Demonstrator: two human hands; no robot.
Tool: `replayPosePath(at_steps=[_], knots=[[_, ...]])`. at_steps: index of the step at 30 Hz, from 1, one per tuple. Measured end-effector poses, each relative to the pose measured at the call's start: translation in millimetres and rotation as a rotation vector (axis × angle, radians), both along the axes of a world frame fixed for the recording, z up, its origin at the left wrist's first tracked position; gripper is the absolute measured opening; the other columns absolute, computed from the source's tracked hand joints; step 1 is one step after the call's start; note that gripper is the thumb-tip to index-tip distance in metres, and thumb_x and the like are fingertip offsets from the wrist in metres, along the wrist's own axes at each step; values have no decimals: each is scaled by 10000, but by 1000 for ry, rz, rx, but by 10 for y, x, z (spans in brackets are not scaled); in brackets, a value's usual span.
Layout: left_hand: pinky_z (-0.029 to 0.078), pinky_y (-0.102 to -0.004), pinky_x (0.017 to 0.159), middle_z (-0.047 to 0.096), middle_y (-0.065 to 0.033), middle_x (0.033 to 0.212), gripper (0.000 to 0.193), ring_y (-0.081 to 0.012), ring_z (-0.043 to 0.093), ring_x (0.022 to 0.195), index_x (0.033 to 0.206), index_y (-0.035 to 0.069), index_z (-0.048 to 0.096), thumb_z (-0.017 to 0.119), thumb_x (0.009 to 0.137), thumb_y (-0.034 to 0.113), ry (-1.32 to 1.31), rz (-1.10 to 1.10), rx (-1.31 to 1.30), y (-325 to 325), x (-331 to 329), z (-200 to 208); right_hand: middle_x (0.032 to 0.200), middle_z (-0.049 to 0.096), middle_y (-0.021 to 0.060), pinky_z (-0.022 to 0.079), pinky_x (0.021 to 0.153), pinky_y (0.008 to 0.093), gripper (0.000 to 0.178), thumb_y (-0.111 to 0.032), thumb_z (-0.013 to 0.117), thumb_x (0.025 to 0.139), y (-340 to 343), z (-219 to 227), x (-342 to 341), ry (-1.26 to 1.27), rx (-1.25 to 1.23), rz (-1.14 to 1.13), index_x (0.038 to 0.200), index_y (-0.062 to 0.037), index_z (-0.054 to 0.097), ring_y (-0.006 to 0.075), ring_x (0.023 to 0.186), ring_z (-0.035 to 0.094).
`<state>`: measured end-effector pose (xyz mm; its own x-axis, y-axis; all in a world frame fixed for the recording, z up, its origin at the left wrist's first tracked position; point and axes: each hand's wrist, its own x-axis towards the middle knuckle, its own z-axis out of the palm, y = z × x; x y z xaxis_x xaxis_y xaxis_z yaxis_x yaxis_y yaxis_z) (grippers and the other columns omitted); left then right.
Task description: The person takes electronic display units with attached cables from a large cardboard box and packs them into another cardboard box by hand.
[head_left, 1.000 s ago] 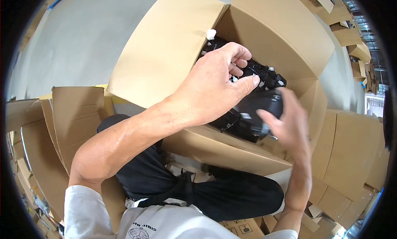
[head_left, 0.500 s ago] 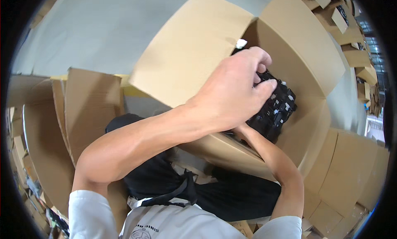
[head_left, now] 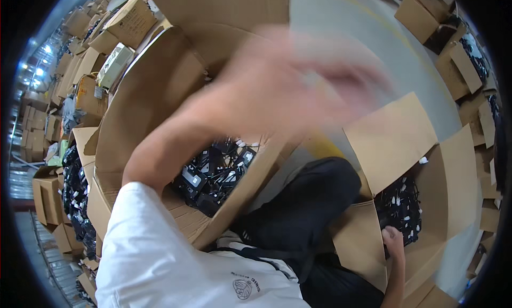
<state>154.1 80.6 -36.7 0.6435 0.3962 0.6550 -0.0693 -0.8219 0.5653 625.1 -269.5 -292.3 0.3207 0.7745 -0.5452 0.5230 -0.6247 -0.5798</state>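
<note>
My left hand [head_left: 314, 84], smeared by motion, is raised over the side of a large open carton [head_left: 141, 89] on my left. Its fingers are too blurred to show whether they hold anything. Below that forearm, the carton holds black box-shaped units [head_left: 205, 172] with cables and white labels, like power adapters. To my right, my right hand [head_left: 393, 240] is inside a smaller open carton [head_left: 362, 231], fingers curled in at the edge of a pile of black parts [head_left: 400, 207] with white connectors. What those fingers hold, if anything, is hidden.
My bent knee [head_left: 330, 183] lies between the two cartons. A raised flap [head_left: 394, 143] stands on the right carton's far side. Black bagged goods [head_left: 77, 201] and stacked boxes [head_left: 130, 20] line the left. More boxes [head_left: 461, 68] stand at the right, beyond the grey floor [head_left: 368, 57].
The view has turned left, bringing the large carton into sight. My left hand has swung from above the right carton toward the left one. My right hand remains in the right carton.
</note>
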Motion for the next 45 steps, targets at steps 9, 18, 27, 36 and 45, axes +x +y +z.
replayPosePath(at_steps=[9,18,27,36,45], knots=[[532,-369,693,697,-119,770,449,-183,645,740,918,-54,700,739,884,392,346,933,-1044,181,-2772,-3991,862,661,29,469,672,237,349,-214,620,970,-286,764,-411,-113,-112,-115,1170,71,645,68,776,586],[373,-487,1110,441,-263,1436,806,-429,437,1323,1401,22,451,830,742,288,676,1131,-261,586,-1900,-4348,992,726,136,512,850,323,359,-241,578,992,-435,751,-506,-296,-199,-187,1178,53,667,185,933,666],[241,-553,1176,373,-248,1500,893,-402,318,1422,1393,55,492,844,665,432,1197,726,199,1418,-1125,-4045,932,702,74,499,800,300,354,-266,583,999,-487,792,-469,-312,-287,-278,1170,27,685,136,862,618],[295,-488,1158,618,-127,1191,369,-289,517,1229,1234,78,625,535,894,189,1315,690,570,1623,-1529,-4735,921,694,91,503,794,308,341,-239,619,986,-366,668,-459,-283,-207,-187,1186,34,668,151,860,623],[510,-469,714,692,-200,811,392,-401,663,851,812,-2,678,787,741,368,1113,387,-238,1303,-1827,-3614,996,711,121,516,805,310,343,-230,622,971,-559,766,-382,-278,-159,-192,1173,45,666,167,906,655]])
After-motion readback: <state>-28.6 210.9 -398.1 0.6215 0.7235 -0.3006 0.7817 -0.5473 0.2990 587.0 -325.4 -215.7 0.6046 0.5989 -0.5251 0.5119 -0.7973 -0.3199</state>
